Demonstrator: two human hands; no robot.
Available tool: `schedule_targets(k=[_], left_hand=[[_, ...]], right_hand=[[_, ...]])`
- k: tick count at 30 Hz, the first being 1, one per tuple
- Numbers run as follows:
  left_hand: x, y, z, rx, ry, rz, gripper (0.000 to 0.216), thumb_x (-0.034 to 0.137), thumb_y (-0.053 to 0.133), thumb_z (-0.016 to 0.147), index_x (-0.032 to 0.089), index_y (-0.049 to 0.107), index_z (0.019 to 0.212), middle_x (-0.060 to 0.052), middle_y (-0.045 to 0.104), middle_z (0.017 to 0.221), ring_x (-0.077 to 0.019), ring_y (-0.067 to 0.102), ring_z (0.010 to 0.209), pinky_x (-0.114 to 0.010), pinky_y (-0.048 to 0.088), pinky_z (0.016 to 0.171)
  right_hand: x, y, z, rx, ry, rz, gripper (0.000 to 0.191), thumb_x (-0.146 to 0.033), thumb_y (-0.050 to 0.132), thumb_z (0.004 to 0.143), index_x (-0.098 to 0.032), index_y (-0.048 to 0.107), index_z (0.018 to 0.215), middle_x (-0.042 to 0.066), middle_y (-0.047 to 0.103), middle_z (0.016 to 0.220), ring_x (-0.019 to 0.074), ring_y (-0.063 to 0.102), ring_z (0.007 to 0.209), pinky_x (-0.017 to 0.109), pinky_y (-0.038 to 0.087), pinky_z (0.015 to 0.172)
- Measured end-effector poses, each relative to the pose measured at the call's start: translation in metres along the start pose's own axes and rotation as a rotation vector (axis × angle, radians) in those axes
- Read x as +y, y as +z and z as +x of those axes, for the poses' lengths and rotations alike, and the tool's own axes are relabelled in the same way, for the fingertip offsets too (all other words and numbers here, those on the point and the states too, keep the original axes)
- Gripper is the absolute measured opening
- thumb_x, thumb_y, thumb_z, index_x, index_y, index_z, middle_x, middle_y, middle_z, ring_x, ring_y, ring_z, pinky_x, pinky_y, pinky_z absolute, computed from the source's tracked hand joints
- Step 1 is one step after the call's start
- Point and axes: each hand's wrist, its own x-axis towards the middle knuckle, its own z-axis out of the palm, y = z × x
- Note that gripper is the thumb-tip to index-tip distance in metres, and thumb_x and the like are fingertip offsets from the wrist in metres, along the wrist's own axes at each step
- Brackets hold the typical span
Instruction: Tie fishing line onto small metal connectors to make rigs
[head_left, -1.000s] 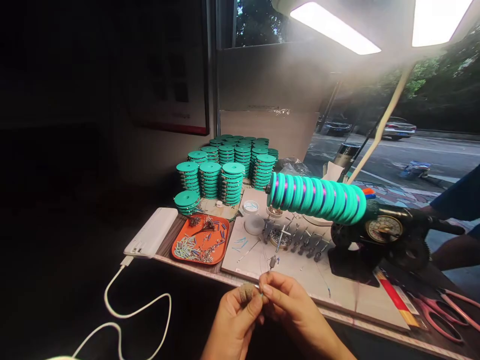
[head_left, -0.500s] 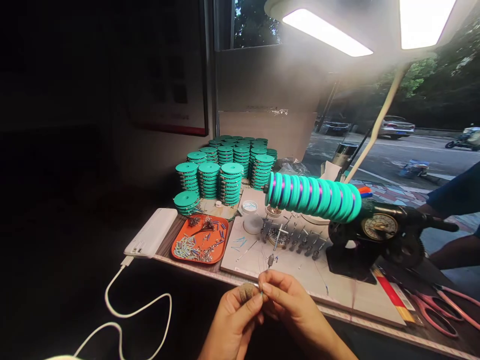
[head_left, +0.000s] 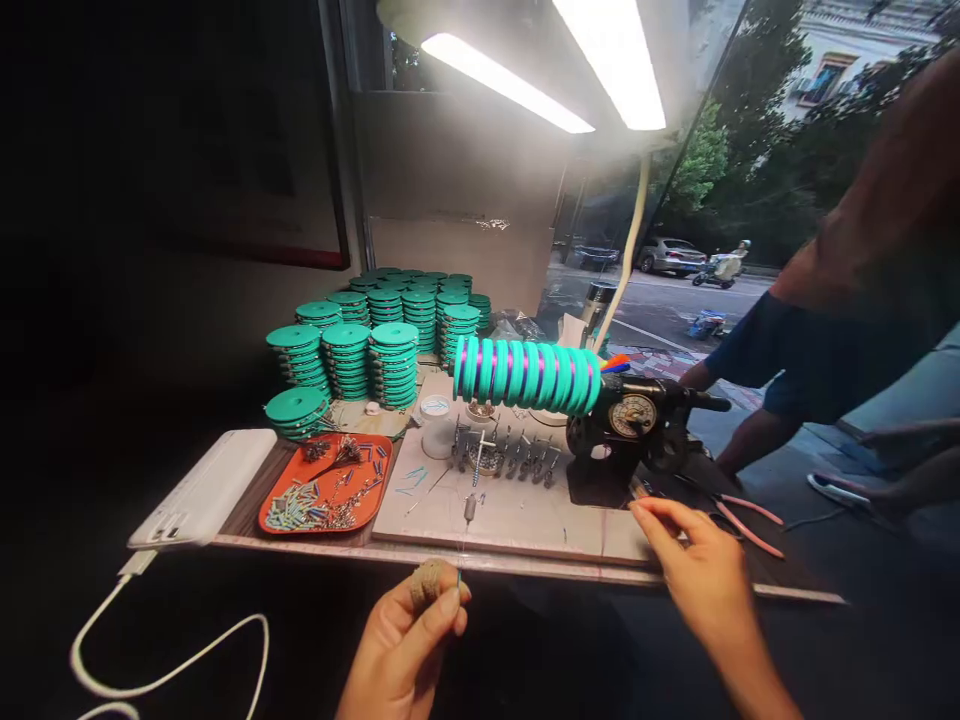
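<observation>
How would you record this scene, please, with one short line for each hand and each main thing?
Left hand: pinching a small blue-green piece
Right hand: by the right end of the light board; whether its grip holds anything is unclear
Orange tray: holding small tubes and metal parts
Black machine: carrying a row of green spools
Stacked spools: behind the tray

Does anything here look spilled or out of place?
A few thin blue pieces lie loose on the board, outside the orange tray of small parts; they look stray, but may be set out deliberately.
</observation>
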Motion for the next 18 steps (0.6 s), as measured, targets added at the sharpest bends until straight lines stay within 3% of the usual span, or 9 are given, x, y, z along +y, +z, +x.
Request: schedule_targets(k=[6,14,18], left_hand=[[-0.001,0.009,-0.004,0.0,-0.01,0.02,0.023,0.022,0.081,0.048,0.014,0.069,0.066,0.001,0.062,0.062,-0.0079,0.052,0.057,-0.017,0.044,0.063],[-0.002,0.015,-0.004,-0.009,0.019,0.021,0.021,0.023,0.08,0.05,0.016,0.07,0.067,0.002,0.063,0.062,-0.0079,0.051,0.057,-0.018,0.043,0.064],[-0.003,0.015,-0.001,-0.029,0.011,0.047,0.021,0.024,0.08,0.05,0.014,0.069,0.065,0.001,0.06,0.061,-0.0085,0.051,0.058,-0.019,0.043,0.063]], right_hand=[[0.015,0.015,0.015,-0.097,-0.017,0.009,0.024,-0.041,0.06,0.066,-0.018,0.069,0.065,0.003,0.063,0.06,0.0187,0.052,0.057,0.03,0.037,0.057],[-0.001,0.001,-0.009,0.074,0.01,0.112,0.026,-0.041,0.058,0.067,-0.016,0.063,0.066,0.004,0.061,0.065,0.0181,0.05,0.061,0.029,0.039,0.059],[-0.01,-0.002,-0.018,-0.071,0.134,0.361,0.024,-0.041,0.066,0.061,-0.018,0.063,0.067,0.002,0.059,0.064,0.0176,0.051,0.063,0.028,0.041,0.06]])
